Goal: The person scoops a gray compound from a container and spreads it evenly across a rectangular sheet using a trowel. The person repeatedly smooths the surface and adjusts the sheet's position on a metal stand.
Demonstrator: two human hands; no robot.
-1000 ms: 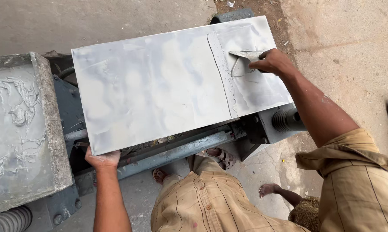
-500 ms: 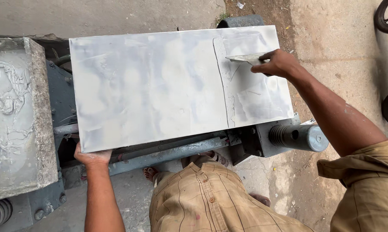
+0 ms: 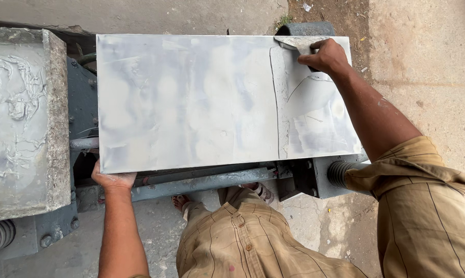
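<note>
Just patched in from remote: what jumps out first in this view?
A big pale grey panel coated with putty fills the centre, lying across a blue-grey metal frame. The right hand presses a flat scraper blade at the panel's far right corner, while the left hand clasps its near left corner. A putty-smeared concrete slab sits to the left.

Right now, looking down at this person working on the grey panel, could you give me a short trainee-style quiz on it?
1. True or false: the right hand holds a flat scraper at the far edge of the grey panel.
2. What does the left hand grip?
A. the panel's near left corner
B. a hammer
C. the concrete block
3. What lies left of the panel?

Key: 1 true; 2 A; 3 a rough concrete block.
</note>
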